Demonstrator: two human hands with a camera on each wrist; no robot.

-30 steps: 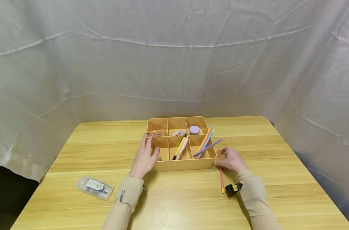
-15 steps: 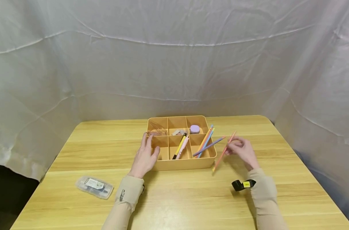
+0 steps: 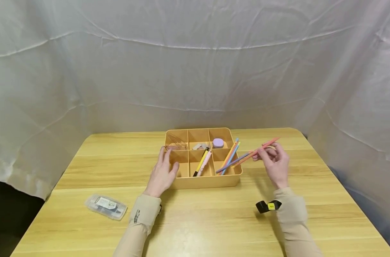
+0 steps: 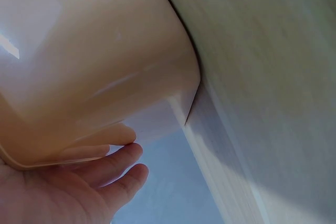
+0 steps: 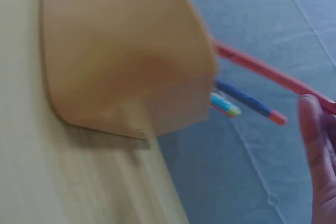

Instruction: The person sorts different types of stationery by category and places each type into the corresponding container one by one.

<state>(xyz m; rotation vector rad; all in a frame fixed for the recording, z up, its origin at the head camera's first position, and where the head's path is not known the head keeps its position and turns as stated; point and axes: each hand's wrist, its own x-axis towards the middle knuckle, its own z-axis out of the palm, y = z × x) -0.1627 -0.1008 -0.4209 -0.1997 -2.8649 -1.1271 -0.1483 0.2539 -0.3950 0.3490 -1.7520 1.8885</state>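
Observation:
My right hand (image 3: 277, 164) pinches a coral-red pencil (image 3: 272, 141) between thumb and fingers, right of a tan divided organizer box (image 3: 204, 183). The pencil slants down to the left, its lower end over the front right compartment. Several coloured pencils (image 3: 230, 157) lean in that compartment, a purple pencil (image 3: 231, 164) lying across them. At the box's left side, my left hand (image 3: 160, 178) holds the wall, with the thumb over the front left compartment. The left wrist view shows fingers (image 4: 113, 165) along the outer wall.
A yellow-black marker (image 3: 201, 161) and a pink pen (image 3: 204, 164) stand in the front middle compartment. Behind are small erasers (image 3: 199, 146), a lilac rounded item (image 3: 218, 143) and thin brownish pieces (image 3: 176, 144). A clear plastic case (image 3: 106, 207) lies at the left of the wooden table (image 3: 208, 228).
My right hand has lifted the coral-red pencil off the table, turned it and brought its lower end over the box's front right compartment. The left hand has stayed in place.

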